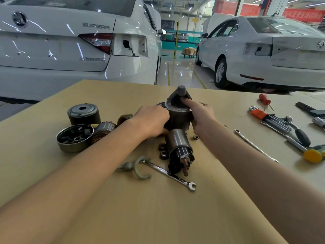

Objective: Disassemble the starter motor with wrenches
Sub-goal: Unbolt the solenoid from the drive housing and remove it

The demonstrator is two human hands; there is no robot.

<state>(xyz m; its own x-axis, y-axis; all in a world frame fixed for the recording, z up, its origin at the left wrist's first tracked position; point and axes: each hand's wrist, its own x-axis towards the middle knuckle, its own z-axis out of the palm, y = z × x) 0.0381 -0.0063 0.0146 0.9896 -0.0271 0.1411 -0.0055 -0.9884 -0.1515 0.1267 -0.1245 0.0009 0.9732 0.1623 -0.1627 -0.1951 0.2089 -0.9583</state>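
Steel near edge: combination wrench (169,175) flat on the tan desk (175,217), its ring end touching a grey shift fork (136,167).
Solenoid: dark cylinder (179,152) just beyond the wrench, copper terminals toward the near edge, two small planet gears (162,151) against its left side, a loose nut (196,137) just right.
Left side of desk: brush cap (74,138) open-side up, copper-wound armature (103,131) beside it, motor yoke (84,114) standing behind.
Task thing: starter drive housing (178,110) upright at mid-desk, nose pointing to the far edge.
Left hand (152,120): fingers curled round the housing's left flank, gripping it.
Right hand (202,117): wrapped on the right flank, index finger straight and poked into the nose opening, pressing on something inside; hidden what.
Right edge: slim spanner (255,145), orange hex key set (270,118), ratchet handle (299,132), yellow-tipped tool (314,154), red screwdriver (264,100).
Beyond far edge: two white cars.
Stage, judged: mostly stripped; drive gear or lever seat probably next to come out.
Risk: fingertip pinched in the opening if the inner part shifts suddenly.
Risk: housing tipping forward under uneven push, knocking the solenoid and scattering the gears and nut off the desk.
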